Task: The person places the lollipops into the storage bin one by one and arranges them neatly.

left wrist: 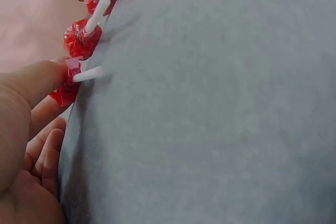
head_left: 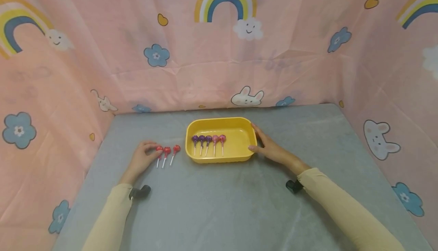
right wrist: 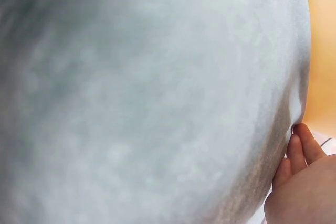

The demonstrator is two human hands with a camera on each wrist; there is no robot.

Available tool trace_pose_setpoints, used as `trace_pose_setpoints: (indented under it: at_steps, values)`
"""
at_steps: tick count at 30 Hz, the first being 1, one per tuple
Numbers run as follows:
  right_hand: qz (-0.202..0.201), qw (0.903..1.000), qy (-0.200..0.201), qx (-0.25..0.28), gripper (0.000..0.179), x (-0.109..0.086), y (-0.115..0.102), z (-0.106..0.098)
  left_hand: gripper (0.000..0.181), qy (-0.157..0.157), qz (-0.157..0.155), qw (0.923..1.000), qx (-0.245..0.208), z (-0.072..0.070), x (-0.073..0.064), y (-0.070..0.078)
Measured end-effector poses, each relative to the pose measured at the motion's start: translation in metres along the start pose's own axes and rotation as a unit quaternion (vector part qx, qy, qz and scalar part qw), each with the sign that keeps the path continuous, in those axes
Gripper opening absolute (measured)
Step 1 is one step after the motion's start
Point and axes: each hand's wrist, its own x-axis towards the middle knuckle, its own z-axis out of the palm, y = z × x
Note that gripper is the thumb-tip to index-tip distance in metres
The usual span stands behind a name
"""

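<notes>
My left hand (head_left: 143,156) pinches the leftmost red lollipop (left wrist: 64,95) by its wrapped head, between thumb and fingers. Two more red lollipops, a middle one (head_left: 166,150) and a right one (head_left: 176,148), lie beside it on the table, white sticks toward me. A yellow tray (head_left: 222,160) stands right of them. Inside it, three purple lollipops (head_left: 202,139) and two pink lollipops (head_left: 222,138) lie in a row on the left side. My right hand (head_left: 273,150) holds the tray's right end, thumb at the near rim and fingers along the outer side.
A grey cloth covers the table (head_left: 212,205). Pink patterned curtains (head_left: 191,80) hang behind it and along both sides. A dark wrist device sits at each cuff, a left one (head_left: 140,193) and a right one (head_left: 293,186).
</notes>
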Motion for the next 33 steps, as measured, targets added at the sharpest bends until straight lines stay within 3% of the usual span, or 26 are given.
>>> trace_pose_setpoints:
  at_steps: [14, 33]
  values:
    - [-0.002, 1.0000, 0.001, -0.007, 0.093, 0.0010, 0.0017, 0.0004, 0.045, -0.009, -0.026, 0.9996, -0.003, -0.0023, 0.0011, 0.0036]
    - [0.004, 1.0000, 0.002, -0.008, 0.093, 0.0025, 0.0016, 0.0014, 0.043, -0.005, -0.024, 0.9997, -0.001, -0.0037, 0.0025, 0.0074]
